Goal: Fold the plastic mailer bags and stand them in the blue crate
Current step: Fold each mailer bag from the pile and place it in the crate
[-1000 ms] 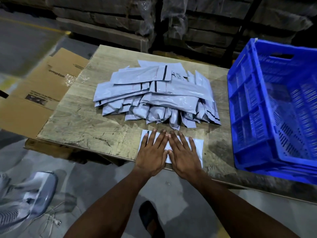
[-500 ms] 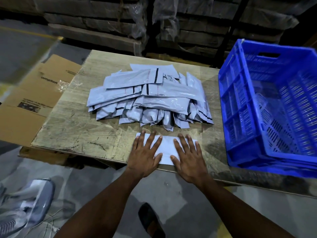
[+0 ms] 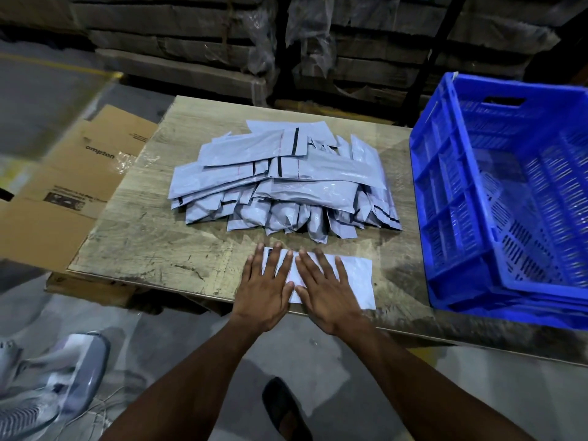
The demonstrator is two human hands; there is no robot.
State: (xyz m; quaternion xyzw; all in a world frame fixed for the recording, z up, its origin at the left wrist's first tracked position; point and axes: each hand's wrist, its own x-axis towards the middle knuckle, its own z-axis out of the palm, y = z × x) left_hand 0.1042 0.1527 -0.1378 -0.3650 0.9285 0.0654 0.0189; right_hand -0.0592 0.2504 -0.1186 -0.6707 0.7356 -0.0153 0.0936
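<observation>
You are pressing both hands flat, fingers spread, on a white folded plastic mailer bag (image 3: 356, 281) at the near edge of the worn wooden table (image 3: 143, 237). Your left hand (image 3: 265, 289) is covering the bag's left end; your right hand (image 3: 327, 292) is lying beside it, thumbs almost touching. The bag's long axis is running left to right, its free end pointing toward the blue slatted plastic crate (image 3: 509, 202), so your right hand is likely the nearer for the lift. Beyond the bag, a heap of grey mailer bags (image 3: 286, 179) is waiting. Wrapped pallet stacks (image 3: 191, 43) are lining the dim room behind.
</observation>
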